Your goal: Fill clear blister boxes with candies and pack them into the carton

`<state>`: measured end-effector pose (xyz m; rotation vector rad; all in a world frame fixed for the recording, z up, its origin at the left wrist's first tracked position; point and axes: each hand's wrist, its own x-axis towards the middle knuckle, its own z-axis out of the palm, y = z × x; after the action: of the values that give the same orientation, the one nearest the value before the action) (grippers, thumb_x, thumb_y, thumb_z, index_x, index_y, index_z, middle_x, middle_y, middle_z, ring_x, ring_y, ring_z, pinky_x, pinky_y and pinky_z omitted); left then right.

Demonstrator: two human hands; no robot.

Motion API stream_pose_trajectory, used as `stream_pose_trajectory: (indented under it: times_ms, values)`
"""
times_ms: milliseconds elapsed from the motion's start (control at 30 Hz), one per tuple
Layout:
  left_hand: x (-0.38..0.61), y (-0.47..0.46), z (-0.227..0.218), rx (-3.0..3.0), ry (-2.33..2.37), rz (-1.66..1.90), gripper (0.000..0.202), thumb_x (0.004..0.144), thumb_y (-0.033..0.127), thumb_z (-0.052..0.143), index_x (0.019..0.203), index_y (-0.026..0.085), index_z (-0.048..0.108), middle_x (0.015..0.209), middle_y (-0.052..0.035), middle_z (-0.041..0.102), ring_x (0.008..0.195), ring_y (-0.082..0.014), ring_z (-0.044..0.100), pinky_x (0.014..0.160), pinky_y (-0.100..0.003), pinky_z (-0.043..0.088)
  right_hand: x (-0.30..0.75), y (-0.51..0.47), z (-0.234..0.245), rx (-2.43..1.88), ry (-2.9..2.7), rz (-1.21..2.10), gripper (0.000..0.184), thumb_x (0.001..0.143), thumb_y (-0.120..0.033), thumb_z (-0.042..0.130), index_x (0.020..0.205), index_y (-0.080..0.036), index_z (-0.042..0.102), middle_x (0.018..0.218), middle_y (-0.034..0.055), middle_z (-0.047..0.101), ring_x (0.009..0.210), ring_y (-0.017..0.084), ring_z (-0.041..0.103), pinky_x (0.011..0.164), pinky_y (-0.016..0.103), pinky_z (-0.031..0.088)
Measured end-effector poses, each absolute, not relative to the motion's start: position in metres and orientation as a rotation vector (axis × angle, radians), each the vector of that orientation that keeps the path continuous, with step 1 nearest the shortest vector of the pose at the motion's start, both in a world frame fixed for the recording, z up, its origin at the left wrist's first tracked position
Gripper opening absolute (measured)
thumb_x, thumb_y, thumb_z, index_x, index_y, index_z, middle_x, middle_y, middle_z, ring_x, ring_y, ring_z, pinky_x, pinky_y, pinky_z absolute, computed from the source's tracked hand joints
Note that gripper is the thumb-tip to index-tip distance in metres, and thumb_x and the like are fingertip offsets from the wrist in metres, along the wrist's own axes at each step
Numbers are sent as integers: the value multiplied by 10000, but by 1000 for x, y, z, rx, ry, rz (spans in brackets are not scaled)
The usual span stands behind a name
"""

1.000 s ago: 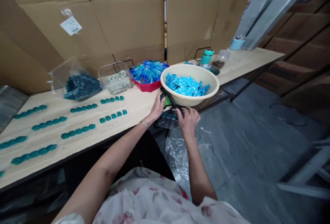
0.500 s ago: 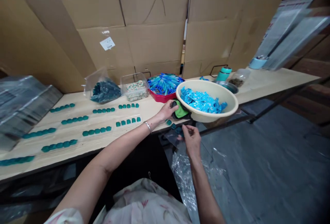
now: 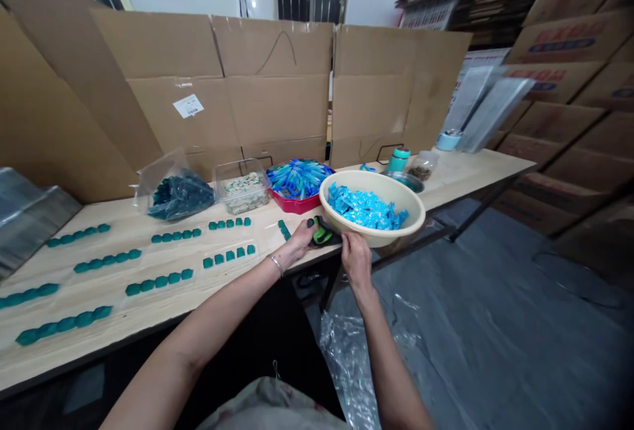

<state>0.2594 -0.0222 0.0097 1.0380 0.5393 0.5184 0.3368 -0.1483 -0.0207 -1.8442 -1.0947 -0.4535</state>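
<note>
My left hand (image 3: 300,240) rests at the table's front edge, gripping a black and green handled tool (image 3: 321,232) whose exact kind I cannot make out. My right hand (image 3: 355,260) reaches up against the tool's right end, just below the rim of a beige plastic basin (image 3: 391,232). Its fingertips are partly hidden, so I cannot tell whether it holds anything. Blue wrapped pieces (image 3: 365,209) fill the basin's bottom. Left of my hands, small teal pieces (image 3: 283,230) lie in a short line, and longer rows of teal pieces (image 3: 105,258) cover the light wooden table (image 3: 123,216).
Along the back stand a clear bag of dark teal pieces (image 3: 181,195), a clear box of mixed pieces (image 3: 241,192), and a red tray of blue items (image 3: 292,203). A teal bottle (image 3: 399,160) and metal bowl (image 3: 409,181) stand behind the basin. A plastic bag (image 3: 351,364) hangs below the table.
The view has tilted up, showing more of the room. My right hand has risen from the teal pieces near the table edge to the tool by the basin. A short teal line now lies left of my left hand.
</note>
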Motion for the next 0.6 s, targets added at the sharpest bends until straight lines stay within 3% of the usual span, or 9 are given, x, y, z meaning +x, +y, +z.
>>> stream_pose_trajectory:
  times_ms: [200,300,400,500,600]
  values:
    - [241,-12,38,1161,520,747,152,712,285,647,797,166,609,670,-7,644,647,-149,598,606,-260,479,376,-151,-20,-1820,-1029,-298,392,904,-369,375,920,-107,666,949,178,678,934,258,611,891,435,455]
    - [235,-9,50,1233,522,850,163,754,323,601,823,180,632,690,-7,643,712,-160,606,638,-254,476,347,-146,-9,-1664,-884,-41,449,891,-427,411,1179,-127,580,1144,150,634,1026,235,598,895,396,466]
    - [236,-26,48,1309,550,920,145,776,277,572,865,192,650,784,-26,651,846,-193,600,789,-310,475,305,-132,-2,-1497,-888,181,540,892,-413,403,1374,-171,400,1293,113,549,1112,205,565,876,341,484]
    - [231,-57,37,1393,548,951,221,731,149,588,928,206,671,985,-63,643,1069,-234,532,1006,-369,363,286,-122,-4,-1504,-869,106,472,859,-361,416,1267,-151,522,1151,110,637,1045,227,592,854,350,485]
    - [219,-76,24,1576,417,943,395,749,87,523,1096,231,644,1244,-75,553,1234,-233,424,1106,-364,240,295,-124,-8,-1539,-928,-63,385,818,-304,403,1100,-145,611,952,101,688,885,235,630,767,338,493]
